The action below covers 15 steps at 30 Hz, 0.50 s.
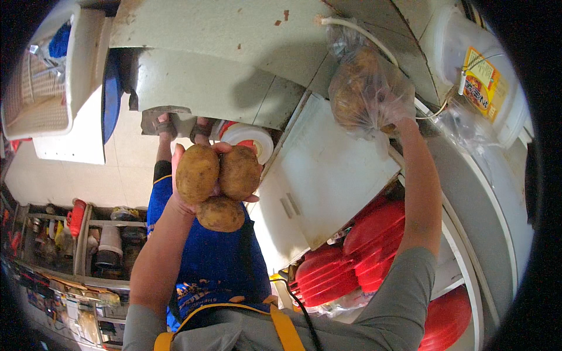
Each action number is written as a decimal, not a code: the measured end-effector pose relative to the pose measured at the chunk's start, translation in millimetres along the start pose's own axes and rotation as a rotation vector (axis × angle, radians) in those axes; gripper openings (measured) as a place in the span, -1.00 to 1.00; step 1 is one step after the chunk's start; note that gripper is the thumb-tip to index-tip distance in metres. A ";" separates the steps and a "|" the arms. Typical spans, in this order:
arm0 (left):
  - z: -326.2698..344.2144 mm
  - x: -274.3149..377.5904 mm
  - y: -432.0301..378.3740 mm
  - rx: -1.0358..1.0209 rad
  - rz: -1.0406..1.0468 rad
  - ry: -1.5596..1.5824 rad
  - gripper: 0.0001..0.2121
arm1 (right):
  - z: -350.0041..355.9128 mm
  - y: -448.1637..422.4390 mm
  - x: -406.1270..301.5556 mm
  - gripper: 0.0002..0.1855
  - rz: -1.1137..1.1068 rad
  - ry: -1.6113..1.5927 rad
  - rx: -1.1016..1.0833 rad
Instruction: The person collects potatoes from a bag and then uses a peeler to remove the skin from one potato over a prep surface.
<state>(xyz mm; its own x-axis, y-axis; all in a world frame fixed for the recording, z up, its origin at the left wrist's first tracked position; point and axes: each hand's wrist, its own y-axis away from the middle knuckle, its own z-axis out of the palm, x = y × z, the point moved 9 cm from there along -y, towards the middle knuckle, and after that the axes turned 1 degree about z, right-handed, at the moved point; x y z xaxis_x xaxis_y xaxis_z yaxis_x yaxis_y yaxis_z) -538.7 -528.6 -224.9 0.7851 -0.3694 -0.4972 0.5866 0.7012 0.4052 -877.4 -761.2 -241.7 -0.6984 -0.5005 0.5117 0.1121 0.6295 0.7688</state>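
Observation:
Three brown unpeeled potatoes (197,174) rest together in my left hand (179,154), two side by side and a smaller one nearer my body. The fingers curl around them from beneath, over my blue apron (210,259). My right hand (405,123) is at a clear plastic bag (371,94) at the upper right, which bulges with brown things that look like more potatoes. Crumpled film covers most of that hand, so its finger positions are hidden. The bag sits by the far corner of a white cabinet top (327,171).
Red plastic baskets (373,250) lie below the white cabinet on the right. A translucent tub with a label (483,83) stands at the far right. At upper left is a white plastic basket (70,87); a round white lidded bucket (252,138) is near my feet. Shelves (81,245) hold containers.

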 end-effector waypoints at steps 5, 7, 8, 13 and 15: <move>2.6 -3.4 3.6 -0.053 0.002 -0.044 -0.20 | 18.1 17.9 34.1 -0.35 0.123 -0.424 0.228; 10.3 -0.7 8.1 -0.104 0.014 -0.023 -0.20 | 35.9 38.6 40.4 -0.45 0.293 -1.439 0.270; 16.0 -0.1 9.1 -0.126 0.007 0.036 -0.21 | 50.1 49.6 43.4 -0.47 0.365 -1.769 0.296; 24.5 -0.9 12.2 -0.128 0.014 0.130 -0.22 | 76.5 91.7 38.6 -0.47 0.637 -2.250 0.410; 25.6 -8.0 14.9 -0.070 -0.029 0.084 -0.21 | 92.2 86.2 21.5 -0.50 0.744 -2.083 0.366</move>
<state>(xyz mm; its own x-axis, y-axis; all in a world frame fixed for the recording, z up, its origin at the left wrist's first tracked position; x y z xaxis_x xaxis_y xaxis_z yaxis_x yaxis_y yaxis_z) -531.2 -530.9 -195.2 0.7464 -0.3398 -0.5722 0.5913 0.7331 0.3361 -948.0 -662.9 -199.7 -0.1706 0.7829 -0.5982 0.7039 0.5217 0.4820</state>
